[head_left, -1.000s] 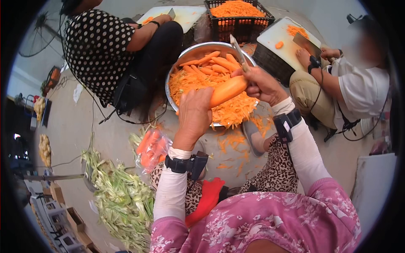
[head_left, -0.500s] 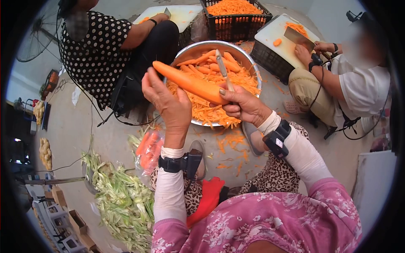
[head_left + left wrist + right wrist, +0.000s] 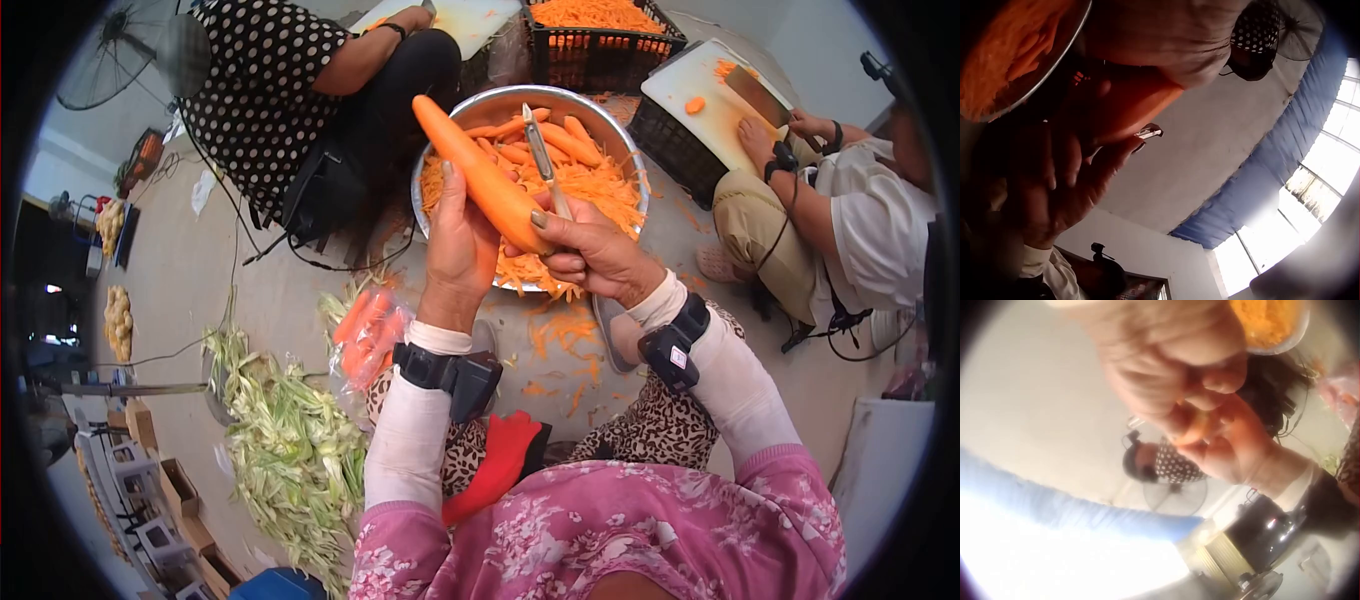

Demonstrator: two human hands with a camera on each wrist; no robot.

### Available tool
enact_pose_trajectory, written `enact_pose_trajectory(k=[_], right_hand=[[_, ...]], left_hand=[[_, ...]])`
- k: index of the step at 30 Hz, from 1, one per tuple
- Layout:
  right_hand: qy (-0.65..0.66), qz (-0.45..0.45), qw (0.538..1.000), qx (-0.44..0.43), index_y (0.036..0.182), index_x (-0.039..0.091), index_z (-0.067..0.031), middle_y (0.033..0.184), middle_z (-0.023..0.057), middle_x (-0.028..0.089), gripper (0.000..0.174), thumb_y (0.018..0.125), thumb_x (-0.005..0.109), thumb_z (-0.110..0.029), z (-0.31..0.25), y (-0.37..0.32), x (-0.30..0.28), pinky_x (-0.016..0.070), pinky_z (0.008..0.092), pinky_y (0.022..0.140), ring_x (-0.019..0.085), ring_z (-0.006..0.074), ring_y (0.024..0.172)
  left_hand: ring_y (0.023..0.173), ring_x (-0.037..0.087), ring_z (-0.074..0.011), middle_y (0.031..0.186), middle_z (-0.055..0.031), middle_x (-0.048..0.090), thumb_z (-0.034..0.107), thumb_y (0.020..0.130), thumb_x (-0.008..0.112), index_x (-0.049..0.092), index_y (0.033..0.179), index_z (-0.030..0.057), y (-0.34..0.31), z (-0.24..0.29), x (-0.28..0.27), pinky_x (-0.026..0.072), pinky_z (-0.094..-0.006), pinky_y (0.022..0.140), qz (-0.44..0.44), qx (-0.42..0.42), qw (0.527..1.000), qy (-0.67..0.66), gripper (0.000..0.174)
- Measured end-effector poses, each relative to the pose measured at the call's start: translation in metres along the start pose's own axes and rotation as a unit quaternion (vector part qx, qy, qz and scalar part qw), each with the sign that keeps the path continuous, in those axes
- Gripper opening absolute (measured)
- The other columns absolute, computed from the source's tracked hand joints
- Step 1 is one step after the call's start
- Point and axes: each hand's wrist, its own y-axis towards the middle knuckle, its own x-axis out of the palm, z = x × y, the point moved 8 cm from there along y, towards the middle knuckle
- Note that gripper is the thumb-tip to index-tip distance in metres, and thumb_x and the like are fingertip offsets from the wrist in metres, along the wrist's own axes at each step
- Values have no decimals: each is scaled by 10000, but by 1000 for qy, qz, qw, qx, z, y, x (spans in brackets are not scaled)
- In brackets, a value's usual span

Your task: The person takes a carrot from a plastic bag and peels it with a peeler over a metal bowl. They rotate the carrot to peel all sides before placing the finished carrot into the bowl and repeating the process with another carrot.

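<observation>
A large orange carrot (image 3: pixel 485 180) slants over a metal basin (image 3: pixel 636 165), its narrow end up and to the left. My left hand (image 3: pixel 460 250) holds it from below near the middle, thumb along its side and the other fingers hidden behind it. At the thick end, my right hand (image 3: pixel 600 255) pinches the carrot with its thumb. That same hand grips a metal peeler (image 3: pixel 540 150), which points upward beside the carrot. Whole carrots (image 3: pixel 570 142) and orange peelings (image 3: pixel 612 195) lie in the basin. The right wrist view is blurred, with both hands meeting around the carrot.
Two people sit across, working at white cutting boards (image 3: pixel 700 85); the one at right holds a cleaver (image 3: pixel 757 97). Between them stands a black crate (image 3: pixel 600 55) of cut carrot. Bagged carrots (image 3: pixel 368 335) and pale green husks (image 3: pixel 295 440) lie on the floor at left.
My left hand went from gripping the carrot to opening beside it, and now holds it from below again. The carrot's narrow end has swung upward and out. The peeler stays in my right hand.
</observation>
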Motion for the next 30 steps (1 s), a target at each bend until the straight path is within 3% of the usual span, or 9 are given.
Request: enact_pose_trajectory(k=[6, 9, 11, 13, 15, 19, 21, 25, 30], right_hand=[[-189, 45, 981, -20, 1108, 469, -39, 783, 65, 598, 452, 894, 580, -421, -18, -6, -2, 257, 161, 374, 332, 5, 437], [-246, 124, 960, -52, 1067, 528, -49, 794, 75, 612, 360, 914, 545, -374, -34, -5, -24, 304, 184, 410, 383, 31, 468], [-417, 181, 874, -170, 988, 571, -41, 778, 43, 609, 249, 899, 536, -271, -50, -3, -31, 356, 198, 473, 461, 54, 546], [-418, 202, 865, -189, 937, 584, -23, 756, 26, 601, 185, 867, 518, -182, -55, -5, -27, 409, 244, 538, 516, 89, 622], [-508, 151, 801, -279, 916, 555, -17, 750, 92, 606, 177, 871, 532, -187, -51, -4, -13, 446, 340, 572, 575, 207, 644], [-585, 192, 739, -273, 882, 521, -16, 761, 171, 587, 158, 868, 538, -173, -44, -11, -4, 446, 442, 631, 584, 360, 720], [-617, 165, 724, -261, 866, 503, -23, 770, 202, 564, 147, 874, 529, -168, -38, -7, -2, 431, 482, 634, 554, 428, 744], [-596, 140, 715, -337, 878, 502, -27, 729, 192, 526, 116, 873, 523, -141, -52, -16, 4, 418, 467, 586, 556, 400, 693], [-600, 230, 703, -305, 858, 518, -21, 694, 194, 529, 187, 897, 541, -203, -72, -18, -19, 409, 412, 557, 536, 356, 617]], left_hand=[[774, 577, -191, 844, -97, 591, 449, 962, 394, 528, 1077, 22, 2, -3, -6, 492, -330, 716, 20, -42, 998, -31, 462], [729, 564, -191, 806, -91, 575, 462, 958, 394, 530, 1072, 31, 8, -11, -18, 483, -319, 668, 36, -82, 995, -52, 465], [716, 555, -204, 799, -86, 561, 473, 957, 381, 530, 1065, 36, 17, -22, -35, 480, -339, 640, 71, -118, 990, -21, 475], [745, 571, -188, 912, -69, 593, 401, 967, 403, 530, 1110, 79, 15, -37, -48, 501, -328, 664, 108, -177, 977, -53, 375], [762, 578, -200, 1000, -69, 587, 414, 971, 386, 500, 1207, 122, 9, -33, -39, 517, -345, 643, 42, -181, 982, -34, 393], [875, 595, -214, 1081, -82, 574, 490, 957, 364, 436, 1283, 129, 6, -22, -16, 528, -348, 726, 27, -134, 991, -14, 491], [856, 584, -220, 1104, -115, 570, 516, 957, 326, 436, 1296, 141, 4, -22, -21, 511, -350, 682, 94, -121, 988, -1, 517], [824, 559, -233, 1018, -108, 573, 536, 954, 300, 451, 1267, 120, 6, -28, -32, 498, -373, 687, 55, -141, 988, -4, 541], [761, 547, -241, 873, -116, 561, 508, 963, 316, 493, 1144, 73, -1, -29, -25, 487, -371, 686, 71, -153, 985, -16, 503]])
